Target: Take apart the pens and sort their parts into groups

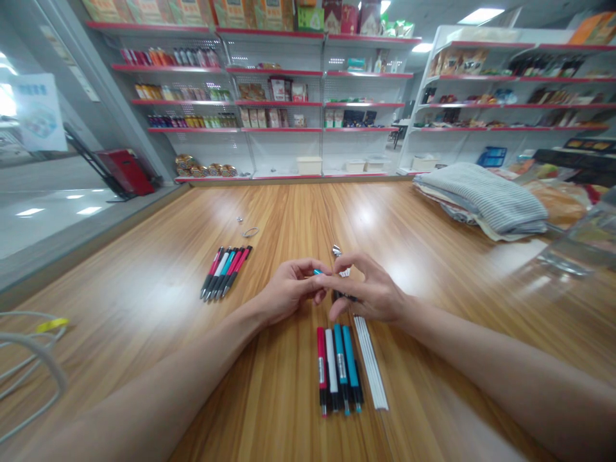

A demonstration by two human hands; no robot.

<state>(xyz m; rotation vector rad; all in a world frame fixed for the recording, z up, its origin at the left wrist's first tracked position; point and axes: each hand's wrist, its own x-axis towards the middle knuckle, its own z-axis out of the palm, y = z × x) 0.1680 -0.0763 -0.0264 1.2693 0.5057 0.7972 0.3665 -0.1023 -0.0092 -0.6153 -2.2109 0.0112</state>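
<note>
My left hand (pixel 293 285) is closed, with a small blue pen part (pixel 317 272) showing at its fingertips. My right hand (pixel 373 289) meets it, thumb reaching to the left fingers and index finger arched; whatever lies in its pinch is hidden. Below it, partly covered, are small black pen pieces (pixel 344 296), and silvery pieces (pixel 336 250) lie just beyond. Nearer me lie a red pen barrel (pixel 321 359), a white pen barrel (pixel 332 362) and two blue pen barrels (pixel 341 362) side by side. White refills (pixel 370 366) lie to their right.
Several pens (pixel 225 273) lie in a row at left, with a small ring (pixel 250 232) beyond them. White cable (pixel 48 385) loops at the left edge. Folded striped cloth (pixel 486 196) and a clear container (pixel 584 237) stand at right. Stocked shelves (pixel 279 70) rise behind the table (pixel 168 359).
</note>
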